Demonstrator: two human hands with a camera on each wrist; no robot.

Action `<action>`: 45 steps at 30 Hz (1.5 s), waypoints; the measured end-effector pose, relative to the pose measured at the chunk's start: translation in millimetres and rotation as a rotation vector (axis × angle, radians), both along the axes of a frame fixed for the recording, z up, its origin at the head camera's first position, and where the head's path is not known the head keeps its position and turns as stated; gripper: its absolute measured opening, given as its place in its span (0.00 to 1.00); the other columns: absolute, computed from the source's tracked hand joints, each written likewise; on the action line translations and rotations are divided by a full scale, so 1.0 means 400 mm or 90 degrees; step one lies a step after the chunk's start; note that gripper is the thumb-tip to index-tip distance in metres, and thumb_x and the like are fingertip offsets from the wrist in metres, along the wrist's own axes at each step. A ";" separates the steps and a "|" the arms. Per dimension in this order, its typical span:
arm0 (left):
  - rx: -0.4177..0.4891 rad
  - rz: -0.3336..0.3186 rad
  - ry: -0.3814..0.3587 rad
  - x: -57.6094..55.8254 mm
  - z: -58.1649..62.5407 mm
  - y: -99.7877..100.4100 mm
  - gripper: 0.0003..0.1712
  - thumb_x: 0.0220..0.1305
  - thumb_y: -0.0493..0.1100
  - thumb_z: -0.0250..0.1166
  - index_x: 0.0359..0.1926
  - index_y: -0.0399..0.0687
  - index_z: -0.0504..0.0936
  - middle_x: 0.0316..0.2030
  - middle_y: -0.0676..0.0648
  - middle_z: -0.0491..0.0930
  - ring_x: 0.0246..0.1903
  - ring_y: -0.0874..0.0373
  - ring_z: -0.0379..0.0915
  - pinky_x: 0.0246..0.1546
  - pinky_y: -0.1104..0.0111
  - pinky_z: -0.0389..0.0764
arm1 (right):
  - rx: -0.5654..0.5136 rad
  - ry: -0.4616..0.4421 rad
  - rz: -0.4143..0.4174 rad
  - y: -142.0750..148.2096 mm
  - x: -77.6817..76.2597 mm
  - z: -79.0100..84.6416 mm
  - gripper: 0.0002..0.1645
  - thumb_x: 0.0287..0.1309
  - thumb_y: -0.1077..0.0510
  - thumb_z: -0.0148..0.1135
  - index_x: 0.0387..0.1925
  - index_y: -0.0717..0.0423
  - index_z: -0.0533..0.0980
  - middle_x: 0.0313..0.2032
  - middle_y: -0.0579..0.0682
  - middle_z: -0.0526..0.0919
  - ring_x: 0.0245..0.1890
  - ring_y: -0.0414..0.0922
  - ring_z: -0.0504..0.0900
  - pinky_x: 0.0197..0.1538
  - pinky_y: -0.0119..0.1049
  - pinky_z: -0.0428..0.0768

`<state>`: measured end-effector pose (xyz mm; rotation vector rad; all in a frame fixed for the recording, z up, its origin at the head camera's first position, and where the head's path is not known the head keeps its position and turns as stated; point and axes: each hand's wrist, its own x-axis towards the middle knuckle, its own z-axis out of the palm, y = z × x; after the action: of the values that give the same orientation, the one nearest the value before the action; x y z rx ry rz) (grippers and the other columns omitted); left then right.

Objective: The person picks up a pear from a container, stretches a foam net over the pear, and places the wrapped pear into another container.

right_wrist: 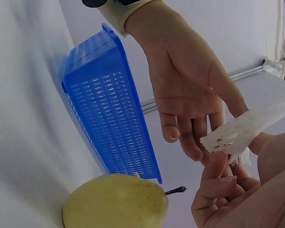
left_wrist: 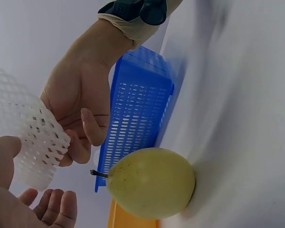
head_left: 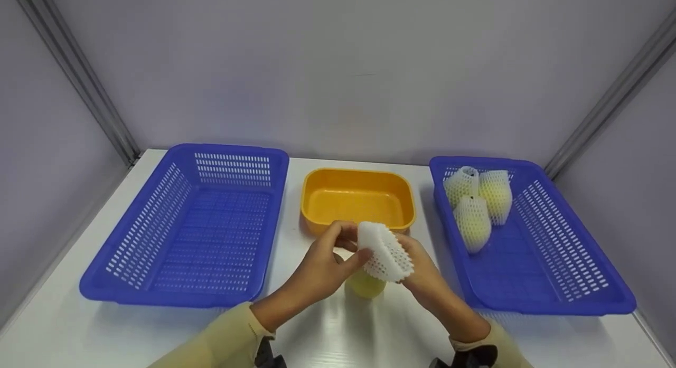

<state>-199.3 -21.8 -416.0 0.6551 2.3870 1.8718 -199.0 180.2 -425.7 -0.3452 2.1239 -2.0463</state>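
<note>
A white foam fruit net [head_left: 384, 252] is between both hands, above the table. My left hand [head_left: 325, 265] pinches its near side, thumb laid over the mesh. On the other side, my right hand [head_left: 425, 275] grips the net, its fingers partly hidden behind the foam. Directly below stands a bare yellow-green pear [left_wrist: 152, 183], upright on the white table with its dark stem pointing up. From the head view the net and hands cover most of this pear; the right wrist view shows a gap between its stem and the hands.
An orange basin [head_left: 359, 201] stands just beyond the hands. To the left is a large blue basket [head_left: 182, 299] with nothing in it. Another blue basket [head_left: 549, 307] on the right holds three pears in foam nets [head_left: 472, 224]. Grey walls [head_left: 364, 72] enclose the table.
</note>
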 end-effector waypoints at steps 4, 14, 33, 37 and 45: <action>0.052 -0.025 -0.076 -0.003 -0.014 -0.005 0.25 0.69 0.44 0.69 0.60 0.39 0.72 0.49 0.43 0.81 0.48 0.51 0.80 0.48 0.62 0.83 | 0.003 0.027 0.008 -0.002 -0.005 -0.004 0.09 0.62 0.67 0.67 0.43 0.68 0.79 0.36 0.47 0.82 0.36 0.40 0.78 0.37 0.29 0.79; 0.279 -0.016 -0.208 -0.012 -0.026 -0.017 0.25 0.72 0.34 0.62 0.65 0.33 0.65 0.49 0.38 0.77 0.44 0.52 0.81 0.51 0.62 0.84 | -0.010 -0.048 -0.053 0.012 -0.003 -0.003 0.07 0.70 0.65 0.55 0.47 0.62 0.75 0.30 0.47 0.78 0.25 0.39 0.72 0.28 0.28 0.73; 0.128 0.057 -0.139 -0.007 -0.155 0.010 0.11 0.73 0.30 0.59 0.53 0.33 0.74 0.46 0.41 0.68 0.34 0.57 0.75 0.35 0.59 0.86 | 0.051 -0.123 -0.097 0.032 -0.017 -0.136 0.08 0.75 0.62 0.51 0.37 0.59 0.73 0.22 0.44 0.74 0.19 0.37 0.66 0.21 0.26 0.66; 0.050 0.067 -0.082 -0.009 -0.173 0.004 0.09 0.73 0.33 0.61 0.51 0.37 0.76 0.44 0.42 0.72 0.36 0.55 0.75 0.36 0.60 0.84 | 0.078 -0.117 -0.098 0.036 -0.014 -0.150 0.06 0.75 0.62 0.52 0.37 0.59 0.72 0.21 0.44 0.73 0.19 0.38 0.67 0.21 0.26 0.67; -0.059 0.100 -0.003 -0.006 -0.181 0.007 0.10 0.69 0.35 0.63 0.49 0.38 0.78 0.47 0.39 0.73 0.49 0.44 0.75 0.47 0.57 0.82 | 0.145 -0.102 -0.109 0.044 -0.009 -0.159 0.11 0.76 0.55 0.53 0.40 0.61 0.71 0.19 0.47 0.74 0.19 0.40 0.69 0.20 0.28 0.63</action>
<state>-201.6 -19.0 -488.5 0.4693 2.5727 1.7997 -202.8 197.7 -489.3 0.0320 2.3233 -1.8159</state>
